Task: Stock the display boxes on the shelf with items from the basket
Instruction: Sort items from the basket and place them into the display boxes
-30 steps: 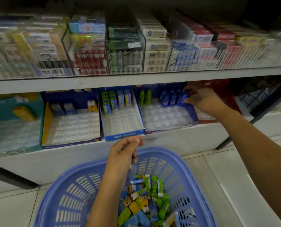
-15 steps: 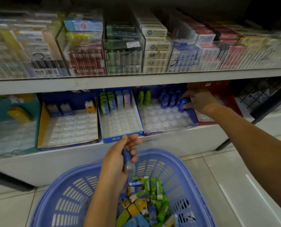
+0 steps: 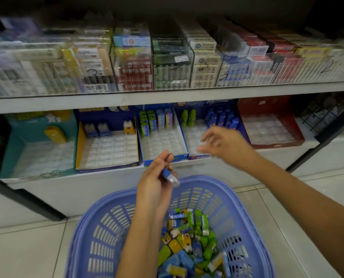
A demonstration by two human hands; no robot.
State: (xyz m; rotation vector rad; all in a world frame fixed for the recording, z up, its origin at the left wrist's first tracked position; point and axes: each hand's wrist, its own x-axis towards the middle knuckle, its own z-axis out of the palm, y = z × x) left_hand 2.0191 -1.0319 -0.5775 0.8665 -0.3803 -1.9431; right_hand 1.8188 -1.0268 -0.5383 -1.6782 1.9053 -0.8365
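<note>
1. Right now the blue packet (image 3: pixel 168 175) is hanging just above the far rim of the basket (image 3: pixel 99 217). The left hand (image 3: pixel 157 183) is pinching it between thumb and fingertips, with its clear end tilting downward. With so little of it gripped, it could be slipping free and dropping back into the pile or onto the floor tiles (image 3: pixel 26 247).
2. Over the shelf's front edge the right hand (image 3: pixel 225 143) is hovering, blurred. Its fingers are looking loose and apart, and I am making out nothing in them. If a hand-over is coming, a hand travelling that fast could be fumbling the packet.
3. Behind that hand, the display box (image 3: pixel 199 157) is holding a back row of blue packets (image 3: pixel 221 118) standing upright, with green ones (image 3: pixel 188 117) just beside them. A careless push could be toppling that row.
4. Next door, the middle box (image 3: pixel 165 157) is showing similar blue and green packs. The packet could be landing in the wrong tray.
5. Both boxes are sitting right at the shelf edge (image 3: pixel 107 177), so a wrist catching a front lip could be dragging one off.
6. Below, the basket's mixed items (image 3: pixel 189 237) are lying jumbled, making a wrong pick likely.
</note>
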